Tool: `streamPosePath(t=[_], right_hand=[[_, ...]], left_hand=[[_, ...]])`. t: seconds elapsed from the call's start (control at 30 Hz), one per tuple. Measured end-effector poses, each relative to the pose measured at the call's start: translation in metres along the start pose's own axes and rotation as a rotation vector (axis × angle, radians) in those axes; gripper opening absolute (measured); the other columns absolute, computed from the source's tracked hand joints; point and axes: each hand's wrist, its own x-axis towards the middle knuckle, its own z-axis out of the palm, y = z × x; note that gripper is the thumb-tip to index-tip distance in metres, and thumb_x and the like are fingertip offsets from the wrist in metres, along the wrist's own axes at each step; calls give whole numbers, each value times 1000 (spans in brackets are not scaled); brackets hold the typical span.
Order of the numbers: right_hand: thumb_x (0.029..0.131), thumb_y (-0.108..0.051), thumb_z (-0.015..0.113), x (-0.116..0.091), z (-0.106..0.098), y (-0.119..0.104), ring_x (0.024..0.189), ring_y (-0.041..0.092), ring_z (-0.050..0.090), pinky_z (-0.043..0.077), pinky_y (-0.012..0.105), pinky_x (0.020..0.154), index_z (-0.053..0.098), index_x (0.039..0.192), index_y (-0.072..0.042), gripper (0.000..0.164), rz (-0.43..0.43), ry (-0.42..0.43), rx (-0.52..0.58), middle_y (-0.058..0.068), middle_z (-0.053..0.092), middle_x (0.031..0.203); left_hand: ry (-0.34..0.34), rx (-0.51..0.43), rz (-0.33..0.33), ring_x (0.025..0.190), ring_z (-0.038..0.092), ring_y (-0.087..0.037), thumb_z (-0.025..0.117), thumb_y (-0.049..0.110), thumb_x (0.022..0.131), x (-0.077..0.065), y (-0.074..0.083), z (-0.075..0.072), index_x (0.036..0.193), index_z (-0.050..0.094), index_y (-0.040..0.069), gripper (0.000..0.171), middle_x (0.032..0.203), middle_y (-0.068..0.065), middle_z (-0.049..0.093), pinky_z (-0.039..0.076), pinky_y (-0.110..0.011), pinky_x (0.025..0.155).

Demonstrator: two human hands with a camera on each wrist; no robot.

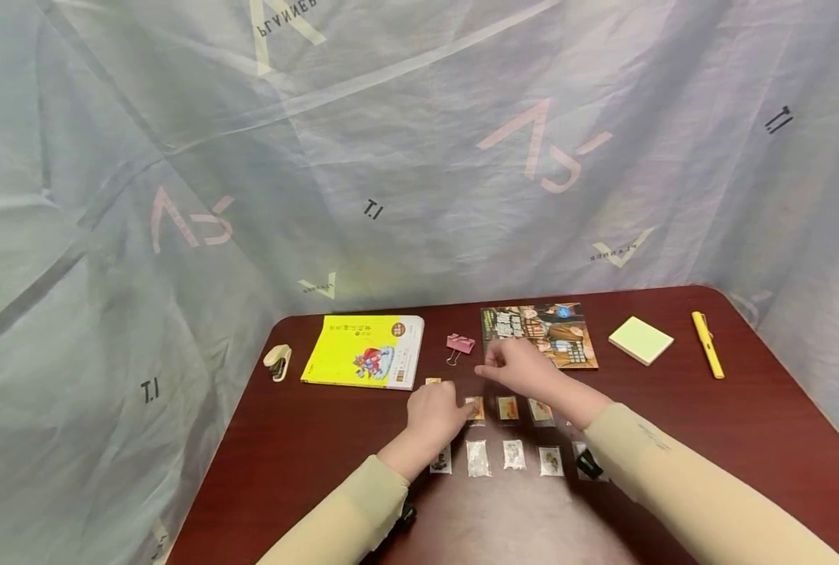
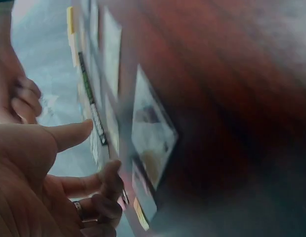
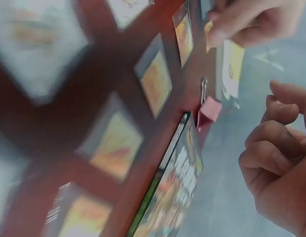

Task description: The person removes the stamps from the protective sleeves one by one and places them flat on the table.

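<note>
The small clear packets [image 1: 514, 454] lie flat in two rows on the dark red table [image 1: 758, 416], the far row showing orange and yellow contents, the near row mostly pale ones. The left hand [image 1: 433, 414] is over the left end of the rows, its thumb held out apart from loosely bent fingers and pinching nothing that shows; whether a fingertip touches a packet, I cannot tell. The right hand [image 1: 521, 367] hangs in the air near the left part of the dark picture book [image 1: 570, 337], far of the rows, its fingers curled in and nothing seen between them; whether they meet the thumb is hidden. Just left of that book stands a pink clip [image 1: 460, 344], and farther left lies a yellow book [image 1: 362, 353]. Each packet looks very light and thin, with a glossy film that would probably slide on the smooth tabletop and resist being picked up flat. The contents may crease, so a gentle pinch at a side edge or the clear margin, with a fingernail slipped under first, seems the better hold.
</note>
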Motion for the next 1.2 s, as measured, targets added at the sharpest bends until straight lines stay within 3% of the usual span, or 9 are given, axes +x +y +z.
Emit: streamPosePath(t=[0.1,0.2,0.4,0.5,0.63,0.73,0.9,1.07,1.2], right_hand=[[86,-40,65,-25,-8,4,46,11,44,39,29,48,57,73,-20,25,-9,16,63,-5,51,57],[87,-44,62,-48,-11,10,46,9,43,38,27,48,57,73,-21,27,-25,35,100,-7,49,56],[86,-49,59,-73,-9,19,47,6,39,35,24,48,60,76,-23,29,-5,32,99,-9,44,54],[86,-48,60,-78,-7,20,47,6,40,36,24,48,61,77,-21,29,11,23,107,-9,46,54],[87,-39,63,-78,-2,20,50,7,45,38,24,51,60,78,-19,23,13,33,126,-7,51,58],[88,-30,65,-76,3,20,55,9,49,41,25,53,61,82,-20,12,6,54,151,-6,56,65],[90,-32,61,-72,5,21,65,18,59,46,27,56,62,96,-24,10,8,55,246,-2,64,79],[94,-28,55,-72,1,25,68,43,58,51,44,58,62,100,-10,20,-40,-30,607,21,63,79],[96,-16,51,-73,-2,31,74,40,58,50,46,64,56,106,6,24,-125,-118,940,23,58,92]], left_hand=[[6,84,19,57,56,-22,68,61,71,-1,5,4,55,55,17,49,57,-2,58,39,-37,49],[8,108,29,62,57,-24,72,58,69,-3,7,6,59,59,16,45,62,-3,61,42,-38,52],[11,84,49,77,57,-26,79,49,65,-6,7,1,61,61,14,40,69,-6,62,45,-40,63],[-19,21,71,78,55,-24,81,42,64,-5,6,2,59,60,16,34,68,-3,59,44,-37,66],[-105,-156,71,67,55,-15,81,31,68,-2,5,5,65,63,19,23,64,6,57,44,-29,61],[-151,-381,85,60,53,-9,79,24,72,0,6,5,72,61,17,19,64,8,56,43,-25,55],[-150,-784,221,65,58,-7,75,16,78,3,8,-1,81,62,16,14,73,6,62,48,-21,60],[-163,-1079,296,72,61,-13,73,16,80,4,11,-10,88,65,13,12,81,-3,67,53,-33,64],[-224,-1271,271,69,60,-17,72,14,81,3,14,-11,92,65,7,15,83,-10,67,52,-42,62]])
